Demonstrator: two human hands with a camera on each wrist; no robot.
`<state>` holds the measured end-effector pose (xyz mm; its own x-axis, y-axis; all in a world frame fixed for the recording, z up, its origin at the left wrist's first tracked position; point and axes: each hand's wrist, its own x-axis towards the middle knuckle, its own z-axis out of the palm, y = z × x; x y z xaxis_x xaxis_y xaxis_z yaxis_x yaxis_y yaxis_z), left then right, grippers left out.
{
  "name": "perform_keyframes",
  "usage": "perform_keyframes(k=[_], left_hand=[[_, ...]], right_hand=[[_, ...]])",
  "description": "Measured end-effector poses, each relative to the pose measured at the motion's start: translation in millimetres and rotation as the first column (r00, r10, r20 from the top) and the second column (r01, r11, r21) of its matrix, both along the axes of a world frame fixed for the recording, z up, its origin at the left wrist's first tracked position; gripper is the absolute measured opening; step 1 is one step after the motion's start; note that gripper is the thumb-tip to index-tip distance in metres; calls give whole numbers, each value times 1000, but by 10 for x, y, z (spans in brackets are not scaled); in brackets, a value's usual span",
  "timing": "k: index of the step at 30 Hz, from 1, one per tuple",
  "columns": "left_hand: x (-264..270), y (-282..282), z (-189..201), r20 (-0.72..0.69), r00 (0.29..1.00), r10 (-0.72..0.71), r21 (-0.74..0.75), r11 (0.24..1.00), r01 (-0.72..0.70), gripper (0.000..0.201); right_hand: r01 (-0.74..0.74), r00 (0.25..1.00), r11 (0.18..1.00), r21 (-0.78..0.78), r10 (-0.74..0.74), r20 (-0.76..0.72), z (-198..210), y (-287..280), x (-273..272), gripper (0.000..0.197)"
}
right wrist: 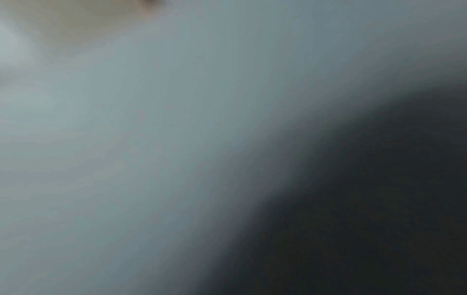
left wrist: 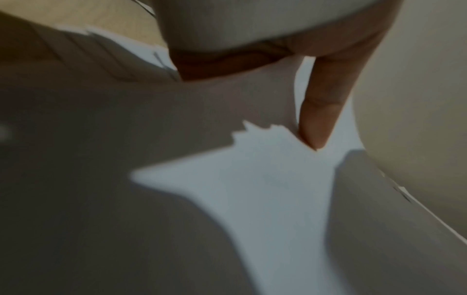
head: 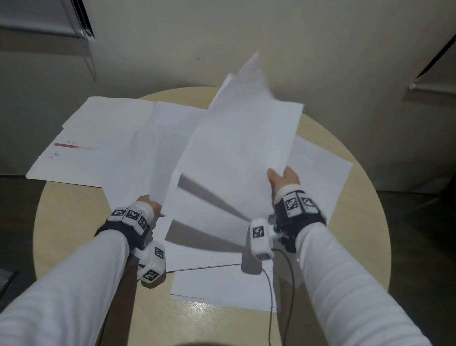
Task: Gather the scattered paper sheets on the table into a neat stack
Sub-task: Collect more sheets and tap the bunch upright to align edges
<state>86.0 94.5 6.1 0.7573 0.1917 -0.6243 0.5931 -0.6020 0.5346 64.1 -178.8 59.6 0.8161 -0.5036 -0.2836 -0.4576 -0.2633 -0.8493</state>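
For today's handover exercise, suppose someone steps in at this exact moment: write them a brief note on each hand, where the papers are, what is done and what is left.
Right hand: grips the lifted bundle of sheets at its right edge, tilted above the round table.
Left hand: holds the bundle's lower left corner; a finger presses on paper.
Done: several sheets gathered, edges not yet aligned.
Left: the loose sheets at left, including the one with a red bar, the sheet at right and the near sheets lie flat. Collect them, then square the stack.
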Motion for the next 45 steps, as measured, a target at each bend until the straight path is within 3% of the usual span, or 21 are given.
perform_keyframes(k=[2, 4, 6, 8, 10, 12, 13, 15, 16, 18, 20, 22, 24, 27, 31, 36, 45], left_hand=[[29, 37, -11, -4, 999, 45, -41, 998, -45, 46], [23, 51, 14, -25, 988, 153, -237, 959, -154, 51], [18, 75, 16, -57, 973, 225, -377, 897, -230, 62], [20, 101, -12, -125, 972, 200, -485, 842, -236, 65], [53, 126, -61, -148, 982, 118, -405, 898, -169, 69], [55, 121, -64, -134, 987, 84, -113, 989, -100, 86], [52, 111, -45, -126, 989, 71, -66, 995, -80, 85], [46, 96, -22, -132, 991, 31, -44, 998, -37, 82], [38, 95, -16, -130, 991, 25, -34, 999, -29, 82], [33, 86, -27, -128, 991, 28, -21, 999, -31, 83], [37, 94, -38, -116, 993, 19, -15, 1000, -21, 81], [35, 96, -43, -104, 994, 38, -29, 999, -42, 76], [47, 101, -63, -95, 994, 46, -31, 998, -50, 73], [61, 106, -105, -88, 994, 59, -44, 997, -63, 73], [73, 109, -133, -82, 995, 63, -53, 996, -67, 67], [108, 113, -216, -71, 994, 79, -56, 995, -83, 73], [143, 127, -264, -75, 995, 70, -34, 997, -72, 72]], right_hand=[[-94, 988, 994, -56, 87, -125, -208, 102, -41, 39], [-203, 955, 966, -160, 159, -249, -337, 195, -86, 36], [-269, 932, 939, -214, 197, -303, -410, 305, -117, 32], [-308, 923, 923, -229, 232, -306, -458, 403, -128, 32], [-326, 919, 923, -204, 260, -295, -485, 491, -145, 31], [-308, 922, 942, -133, 261, -286, -526, 531, -152, 29], [-269, 932, 959, -92, 234, -278, -535, 512, -141, 30], [-111, 964, 990, -85, 87, -250, -568, 359, -103, 44], [-46, 964, 985, -164, 0, -266, -565, 246, -80, 50], [22, 919, 913, -408, -179, -352, -565, -11, -122, 63], [89, 830, 855, -511, -347, -436, -578, -219, -241, 82], [83, 776, 884, -460, -347, -527, -595, -308, -350, 99], [-16, 765, 921, -390, -240, -597, -617, -331, -387, 103], [-115, 772, 911, -395, -169, -613, -583, -355, -353, 99], [5, 848, 905, -426, -230, -478, -525, -419, -336, 85], [95, 903, 944, -317, -215, -371, -348, -528, -345, 25], [197, 956, 887, -417, -268, -118, -83, -624, -271, 15]])
